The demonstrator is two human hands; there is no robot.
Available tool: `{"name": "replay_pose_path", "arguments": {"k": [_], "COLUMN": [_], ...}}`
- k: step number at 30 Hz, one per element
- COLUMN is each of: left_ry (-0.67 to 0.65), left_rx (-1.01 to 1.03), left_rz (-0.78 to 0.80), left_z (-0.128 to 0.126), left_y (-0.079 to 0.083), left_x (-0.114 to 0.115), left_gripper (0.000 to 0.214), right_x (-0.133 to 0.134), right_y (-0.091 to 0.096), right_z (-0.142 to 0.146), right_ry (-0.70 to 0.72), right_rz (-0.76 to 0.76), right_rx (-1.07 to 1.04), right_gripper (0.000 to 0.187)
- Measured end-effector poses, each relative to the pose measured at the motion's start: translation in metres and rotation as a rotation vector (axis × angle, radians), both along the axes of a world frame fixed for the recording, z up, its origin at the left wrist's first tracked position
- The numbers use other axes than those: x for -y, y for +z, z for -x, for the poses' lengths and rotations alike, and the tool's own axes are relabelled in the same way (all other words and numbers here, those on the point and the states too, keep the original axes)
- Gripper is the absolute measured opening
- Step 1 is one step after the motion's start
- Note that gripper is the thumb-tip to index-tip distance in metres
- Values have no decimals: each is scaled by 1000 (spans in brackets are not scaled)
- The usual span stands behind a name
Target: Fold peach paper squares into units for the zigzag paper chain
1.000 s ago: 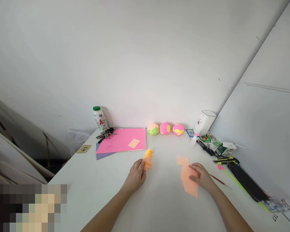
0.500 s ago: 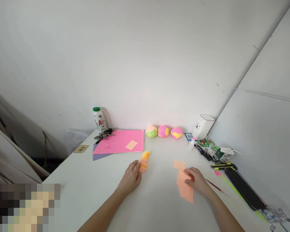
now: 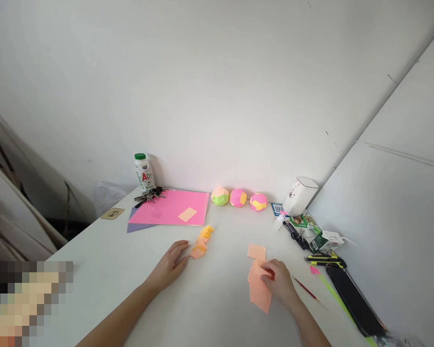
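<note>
My left hand (image 3: 170, 265) rests on the white table with its fingers apart and nothing in it. Just past its fingertips lies a row of small folded paper pieces (image 3: 202, 242), orange at the far end and peach nearer me. My right hand (image 3: 279, 282) pinches, thumb against fingers, at the edge of several overlapping peach paper sheets (image 3: 259, 291). Its curled fingers partly cover the sheets. Beyond them a smaller peach slip (image 3: 256, 251) lies flat.
Three paper balls (image 3: 237, 198) line the wall. At the left are a pink sheet (image 3: 166, 207), keys (image 3: 150, 194) and a white bottle (image 3: 143, 174). To the right lie a thin red brush (image 3: 305, 288), a cutter (image 3: 325, 260), a black phone (image 3: 354, 301) and a white paper tube (image 3: 299, 196).
My left hand has come away from the folded pieces, leaving them on the table. My right hand stays at the peach sheets. The whole view has shifted slightly.
</note>
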State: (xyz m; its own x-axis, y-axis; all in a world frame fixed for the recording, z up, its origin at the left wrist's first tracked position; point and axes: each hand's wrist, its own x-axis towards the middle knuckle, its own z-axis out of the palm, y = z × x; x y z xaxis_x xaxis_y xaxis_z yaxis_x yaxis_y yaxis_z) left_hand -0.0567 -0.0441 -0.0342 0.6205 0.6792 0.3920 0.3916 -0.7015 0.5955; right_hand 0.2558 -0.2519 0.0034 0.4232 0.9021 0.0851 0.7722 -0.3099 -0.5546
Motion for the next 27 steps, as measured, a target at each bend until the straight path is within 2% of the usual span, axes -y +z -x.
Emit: {"name": "replay_pose_path", "arguments": {"k": [5, 13, 19, 23, 27], "left_ry": [39, 67, 37, 30, 31], "left_rx": [26, 55, 87, 94, 101], "left_rz": [70, 115, 154, 154, 180], "left_z": [0, -2, 0, 0, -1], "left_y": [7, 6, 5, 6, 8], "left_x": [-1, -5, -6, -7, -9], "left_gripper": [27, 26, 27, 27, 27], "right_x": [-1, 2, 5, 4, 3], "right_y": [1, 5, 5, 7, 10], "right_z": [-2, 1, 3, 6, 7], "right_ry": [-8, -43, -38, -98, -171], "right_rz": [6, -4, -33, -54, -30], "right_rx": [-49, -94, -224, -249, -238], "right_gripper": [20, 17, 12, 19, 35]}}
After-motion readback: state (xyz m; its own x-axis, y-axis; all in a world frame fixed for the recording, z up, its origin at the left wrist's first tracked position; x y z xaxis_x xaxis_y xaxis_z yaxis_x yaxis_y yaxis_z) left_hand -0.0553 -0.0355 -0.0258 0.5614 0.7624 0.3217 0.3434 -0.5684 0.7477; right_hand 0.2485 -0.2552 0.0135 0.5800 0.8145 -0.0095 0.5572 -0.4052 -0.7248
